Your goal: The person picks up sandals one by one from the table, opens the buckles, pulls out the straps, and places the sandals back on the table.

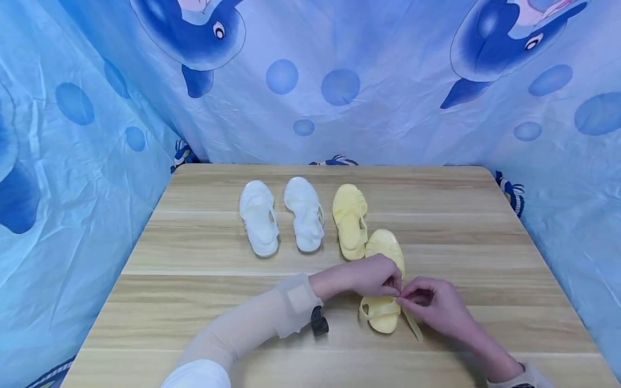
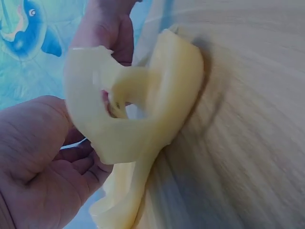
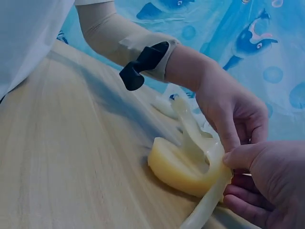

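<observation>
A yellow sandal (image 1: 383, 320) lies toe away on the table, and both hands meet at the right side of its ankle strap (image 2: 116, 143). My left hand (image 1: 371, 276) reaches across the sandal's middle and pinches the strap near its fastening. From the right, my right hand (image 1: 439, 304) pinches the same spot, thumb and index finger together. The strap's loose end (image 1: 412, 323) hangs down past the right hand toward the table. In the right wrist view the fingertips of both hands (image 3: 233, 107) nearly meet at the strap, hiding the fastening.
Another yellow sandal (image 1: 350, 221) lies just beyond, close against the worked one. Two white sandals (image 1: 259, 218) stand side by side to its left. All are on a wood-grain table (image 1: 194, 302). A blue dolphin-print curtain (image 1: 388, 129) hangs behind and along the sides.
</observation>
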A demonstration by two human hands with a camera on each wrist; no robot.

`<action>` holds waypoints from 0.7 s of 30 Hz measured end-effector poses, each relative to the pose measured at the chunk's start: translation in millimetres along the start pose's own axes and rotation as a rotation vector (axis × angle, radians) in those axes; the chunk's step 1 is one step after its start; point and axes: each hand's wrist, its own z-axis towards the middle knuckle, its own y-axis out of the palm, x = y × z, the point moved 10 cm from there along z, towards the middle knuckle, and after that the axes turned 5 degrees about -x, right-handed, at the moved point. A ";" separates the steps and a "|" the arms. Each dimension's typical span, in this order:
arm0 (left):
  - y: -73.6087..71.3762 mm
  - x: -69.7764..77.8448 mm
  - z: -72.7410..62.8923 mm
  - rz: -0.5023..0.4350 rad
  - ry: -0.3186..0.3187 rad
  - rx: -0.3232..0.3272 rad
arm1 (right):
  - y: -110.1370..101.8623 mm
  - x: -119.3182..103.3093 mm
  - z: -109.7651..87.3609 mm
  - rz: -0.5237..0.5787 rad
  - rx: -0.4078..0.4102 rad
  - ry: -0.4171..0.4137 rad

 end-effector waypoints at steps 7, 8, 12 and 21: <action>4.5 -5.2 -4.1 0.003 -0.004 0.015 | 0.5 -0.3 -0.1 -0.010 0.022 -0.069; 5.4 -7.0 -5.4 -0.008 -0.009 0.021 | 1.0 0.0 0.0 -0.008 0.021 -0.077; 10.1 -14.7 -9.7 -0.060 -0.027 0.049 | 3.0 0.3 -0.2 -0.010 0.010 -0.101; 5.9 -17.8 -4.3 -0.206 0.011 0.005 | 1.0 -4.5 -1.7 -0.054 0.026 -0.118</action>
